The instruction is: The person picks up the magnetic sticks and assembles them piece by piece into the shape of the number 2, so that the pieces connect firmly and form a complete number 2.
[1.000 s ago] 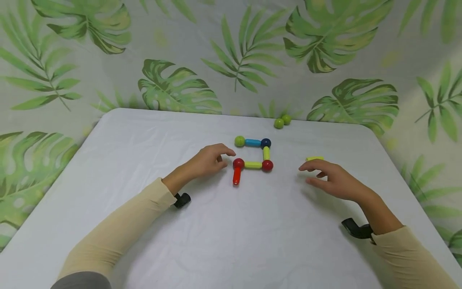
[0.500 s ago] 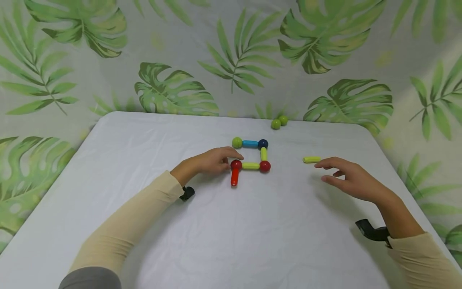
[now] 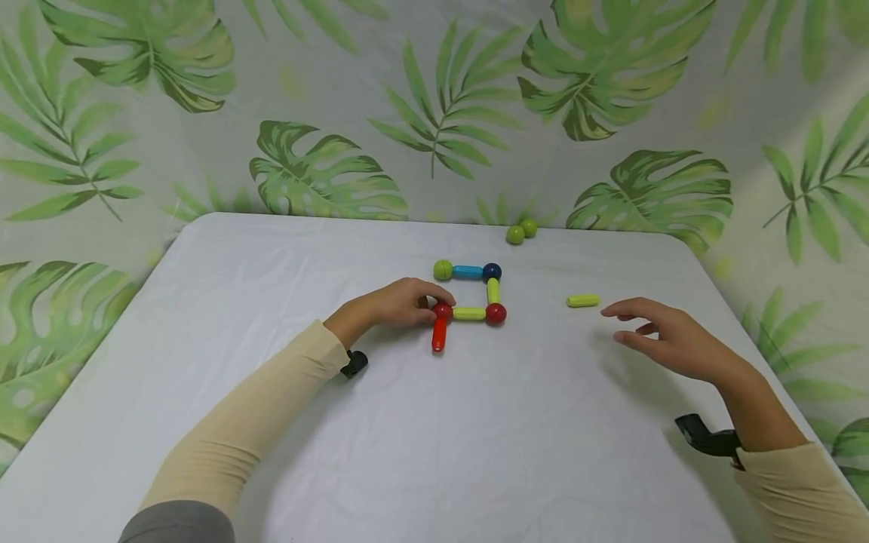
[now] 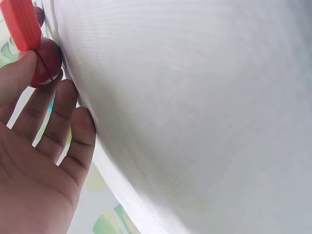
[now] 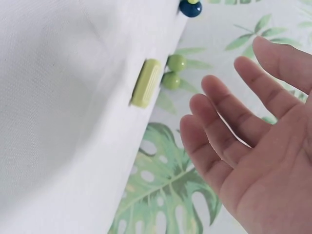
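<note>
My left hand [image 3: 400,303] pinches a red ball [image 3: 444,311] between thumb and fingers at the near left corner of a rod-and-ball shape lying on the table. A red rod [image 3: 439,337] points toward me from that ball. To its right, a yellow-green rod [image 3: 469,313] leads to a second red ball [image 3: 495,314]. Another yellow-green rod [image 3: 493,291] runs back to a dark blue ball [image 3: 492,271], then a light blue rod [image 3: 468,272] reaches a green ball [image 3: 443,270]. My right hand [image 3: 668,339] hovers with relaxed fingers, holding nothing, just right of a loose yellow-green rod [image 3: 583,301].
Two green balls [image 3: 515,235] sit together near the table's far edge. The white-covered table [image 3: 434,452] meets a leaf-patterned cloth backdrop [image 3: 326,170] behind it. A black wrist device [image 3: 706,436] is strapped at my right wrist.
My left hand has moved right onto the near left red ball and taken hold of it. My right hand has drawn back to the right, leaving the loose yellow-green rod fully in view.
</note>
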Motion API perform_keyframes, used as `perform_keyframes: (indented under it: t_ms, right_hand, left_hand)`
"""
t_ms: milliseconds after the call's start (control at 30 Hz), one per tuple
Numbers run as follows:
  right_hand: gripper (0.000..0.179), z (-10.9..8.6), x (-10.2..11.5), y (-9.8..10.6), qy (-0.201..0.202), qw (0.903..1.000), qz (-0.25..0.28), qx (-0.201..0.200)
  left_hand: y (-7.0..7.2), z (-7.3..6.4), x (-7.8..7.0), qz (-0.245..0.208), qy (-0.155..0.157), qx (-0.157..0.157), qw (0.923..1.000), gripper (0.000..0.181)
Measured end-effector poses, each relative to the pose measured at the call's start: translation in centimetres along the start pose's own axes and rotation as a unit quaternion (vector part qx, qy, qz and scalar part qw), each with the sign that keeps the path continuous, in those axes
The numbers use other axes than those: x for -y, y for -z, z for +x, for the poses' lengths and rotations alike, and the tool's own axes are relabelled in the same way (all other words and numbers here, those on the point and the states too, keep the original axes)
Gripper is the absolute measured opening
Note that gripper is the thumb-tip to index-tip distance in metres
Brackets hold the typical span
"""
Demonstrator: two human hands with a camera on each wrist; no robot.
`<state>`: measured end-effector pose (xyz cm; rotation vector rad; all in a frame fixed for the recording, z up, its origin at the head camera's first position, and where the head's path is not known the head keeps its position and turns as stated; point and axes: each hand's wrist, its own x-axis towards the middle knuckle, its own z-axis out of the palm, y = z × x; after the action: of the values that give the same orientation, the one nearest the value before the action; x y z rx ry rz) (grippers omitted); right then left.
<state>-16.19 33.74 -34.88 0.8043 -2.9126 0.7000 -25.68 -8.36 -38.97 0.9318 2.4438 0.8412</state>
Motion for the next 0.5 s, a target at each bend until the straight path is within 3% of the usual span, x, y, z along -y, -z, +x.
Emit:
perform_keyframes:
  t_ms: [500]
  right_hand:
    - [0.036, -0.44, -0.40, -0.35, -0.015, 0.9998, 0.000, 0.010]
  left_hand:
    - [0.10, -0.10, 0.12, -0.011, 0.009, 0.001, 0.9999, 0.039]
